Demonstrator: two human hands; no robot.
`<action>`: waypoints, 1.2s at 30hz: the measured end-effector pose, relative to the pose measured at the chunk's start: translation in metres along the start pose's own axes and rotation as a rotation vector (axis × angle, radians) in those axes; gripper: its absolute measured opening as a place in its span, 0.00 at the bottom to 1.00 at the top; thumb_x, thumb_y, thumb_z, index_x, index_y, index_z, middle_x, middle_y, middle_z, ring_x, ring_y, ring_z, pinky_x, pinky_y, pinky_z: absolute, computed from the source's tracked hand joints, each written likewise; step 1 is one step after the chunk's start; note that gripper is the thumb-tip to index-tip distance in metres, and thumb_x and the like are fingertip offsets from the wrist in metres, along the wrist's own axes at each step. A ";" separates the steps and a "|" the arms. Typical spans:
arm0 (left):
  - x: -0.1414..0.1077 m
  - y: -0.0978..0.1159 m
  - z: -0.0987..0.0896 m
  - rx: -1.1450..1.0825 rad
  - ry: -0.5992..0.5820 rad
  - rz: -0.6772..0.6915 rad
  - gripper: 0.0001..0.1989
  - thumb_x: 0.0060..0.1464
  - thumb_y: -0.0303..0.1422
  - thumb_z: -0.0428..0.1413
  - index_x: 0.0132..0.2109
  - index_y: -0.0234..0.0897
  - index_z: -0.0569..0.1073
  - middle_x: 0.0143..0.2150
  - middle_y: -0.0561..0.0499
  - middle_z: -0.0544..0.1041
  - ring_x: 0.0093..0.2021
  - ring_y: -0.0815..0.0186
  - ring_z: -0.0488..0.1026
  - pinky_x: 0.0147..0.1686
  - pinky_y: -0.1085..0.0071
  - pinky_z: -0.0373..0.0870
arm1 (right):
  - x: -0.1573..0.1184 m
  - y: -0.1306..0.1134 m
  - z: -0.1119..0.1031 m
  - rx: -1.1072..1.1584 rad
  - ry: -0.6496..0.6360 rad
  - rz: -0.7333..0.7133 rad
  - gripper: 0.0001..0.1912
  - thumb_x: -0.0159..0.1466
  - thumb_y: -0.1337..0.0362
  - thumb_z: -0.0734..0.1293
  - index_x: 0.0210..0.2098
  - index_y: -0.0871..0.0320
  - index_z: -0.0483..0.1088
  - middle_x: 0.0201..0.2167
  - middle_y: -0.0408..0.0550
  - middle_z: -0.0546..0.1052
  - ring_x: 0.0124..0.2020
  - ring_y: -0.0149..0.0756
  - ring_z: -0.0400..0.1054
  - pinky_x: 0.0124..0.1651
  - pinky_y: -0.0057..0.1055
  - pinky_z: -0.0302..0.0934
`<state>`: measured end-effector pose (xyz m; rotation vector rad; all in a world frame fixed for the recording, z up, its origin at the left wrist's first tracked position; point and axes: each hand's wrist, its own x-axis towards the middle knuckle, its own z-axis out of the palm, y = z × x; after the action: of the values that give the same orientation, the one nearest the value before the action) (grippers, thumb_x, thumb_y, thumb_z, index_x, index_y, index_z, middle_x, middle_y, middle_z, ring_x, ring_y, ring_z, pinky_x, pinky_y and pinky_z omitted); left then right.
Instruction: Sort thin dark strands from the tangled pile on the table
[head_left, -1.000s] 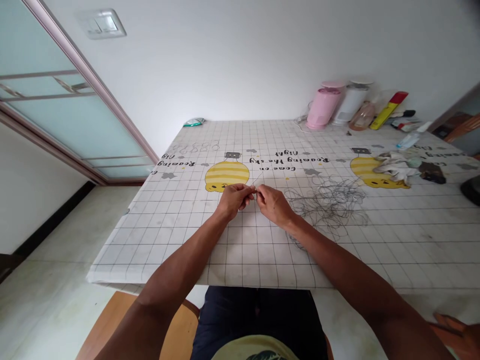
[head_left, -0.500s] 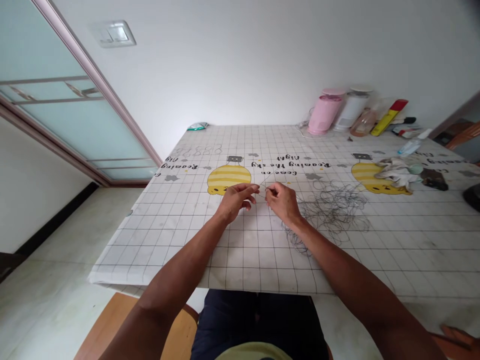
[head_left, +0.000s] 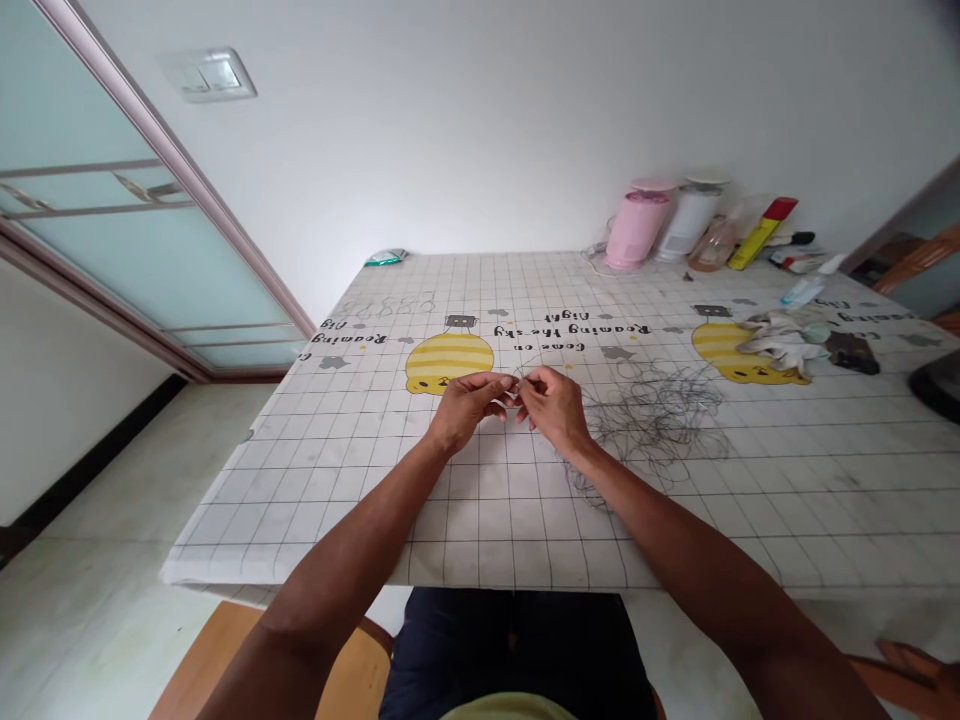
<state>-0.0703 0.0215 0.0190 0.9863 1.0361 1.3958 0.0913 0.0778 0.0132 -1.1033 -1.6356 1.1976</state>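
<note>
My left hand [head_left: 466, 408] and my right hand [head_left: 556, 408] meet above the checked tablecloth [head_left: 480, 520], fingertips almost touching. Both pinch a thin grey wire, of which little shows between the fingers. A faint strand curves up just behind the fingertips. Beside my right hand and partly behind its wrist spreads a loose tangle of thin wire [head_left: 660, 415]. Farther back on the left lies a row of small wire-like loops [head_left: 386, 303], too faint to make out fully.
At the back right stand a pink cylinder-shaped device [head_left: 637, 228], a white one [head_left: 688, 222], a bottle [head_left: 714, 245] and a yellow-red box [head_left: 763, 235]. Crumpled whitish gloves [head_left: 784, 342] lie to the right. A small green-white packet [head_left: 386, 257] rests near the wall.
My right hand has moved left, closing the gap to my left hand, and its fingers have turned downward. The view has shifted slightly.
</note>
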 end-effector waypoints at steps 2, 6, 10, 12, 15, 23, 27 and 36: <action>0.001 0.000 -0.001 -0.006 -0.008 0.012 0.19 0.55 0.45 0.73 0.42 0.32 0.85 0.44 0.42 0.83 0.37 0.65 0.77 0.34 0.70 0.74 | 0.000 0.002 -0.001 -0.012 -0.021 -0.034 0.10 0.68 0.57 0.69 0.32 0.52 0.68 0.25 0.44 0.80 0.19 0.38 0.76 0.16 0.28 0.61; 0.003 -0.001 -0.001 -0.035 -0.009 0.042 0.19 0.55 0.44 0.73 0.40 0.31 0.84 0.39 0.45 0.81 0.35 0.68 0.75 0.34 0.70 0.73 | -0.002 0.006 0.001 -0.031 -0.086 -0.111 0.10 0.70 0.57 0.66 0.32 0.51 0.67 0.24 0.41 0.79 0.18 0.36 0.74 0.18 0.28 0.62; 0.005 -0.002 -0.001 -0.073 -0.002 0.032 0.19 0.52 0.44 0.74 0.38 0.30 0.83 0.35 0.47 0.78 0.30 0.70 0.73 0.32 0.70 0.72 | -0.008 0.005 0.006 -0.003 -0.114 -0.116 0.10 0.71 0.57 0.65 0.33 0.51 0.67 0.25 0.41 0.79 0.18 0.35 0.74 0.17 0.28 0.60; 0.006 -0.003 -0.002 -0.094 0.005 0.008 0.20 0.50 0.43 0.75 0.38 0.29 0.83 0.34 0.48 0.78 0.29 0.71 0.72 0.31 0.70 0.72 | -0.012 0.003 0.008 0.008 -0.121 -0.122 0.09 0.72 0.58 0.64 0.34 0.51 0.67 0.25 0.41 0.79 0.18 0.35 0.74 0.17 0.28 0.59; 0.006 -0.003 -0.005 -0.121 0.007 -0.041 0.20 0.49 0.42 0.76 0.38 0.29 0.83 0.34 0.48 0.78 0.29 0.71 0.71 0.30 0.71 0.71 | -0.014 0.003 0.009 0.017 -0.113 -0.114 0.08 0.71 0.58 0.64 0.34 0.51 0.67 0.26 0.41 0.79 0.18 0.35 0.74 0.18 0.28 0.61; 0.004 0.000 -0.005 -0.066 0.100 -0.057 0.20 0.50 0.42 0.76 0.42 0.30 0.85 0.36 0.48 0.78 0.30 0.72 0.70 0.27 0.73 0.64 | -0.013 0.006 0.009 0.043 -0.114 -0.103 0.10 0.72 0.54 0.64 0.36 0.51 0.68 0.26 0.42 0.78 0.19 0.34 0.73 0.18 0.28 0.61; 0.004 -0.001 -0.004 -0.073 0.104 -0.066 0.21 0.47 0.42 0.76 0.42 0.31 0.86 0.34 0.50 0.76 0.27 0.74 0.63 0.21 0.74 0.50 | -0.016 0.003 0.009 0.047 -0.140 -0.143 0.10 0.72 0.55 0.64 0.36 0.51 0.68 0.26 0.41 0.77 0.20 0.33 0.73 0.20 0.28 0.63; 0.006 0.002 -0.010 -0.239 0.026 -0.172 0.17 0.49 0.36 0.76 0.41 0.29 0.85 0.34 0.50 0.75 0.25 0.77 0.58 0.19 0.76 0.46 | -0.014 0.001 0.006 0.198 -0.261 -0.129 0.16 0.72 0.47 0.67 0.38 0.53 0.70 0.27 0.42 0.79 0.21 0.34 0.74 0.19 0.27 0.64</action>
<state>-0.0804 0.0266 0.0188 0.6899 0.9249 1.3557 0.0899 0.0633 0.0094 -0.7308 -1.7091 1.4286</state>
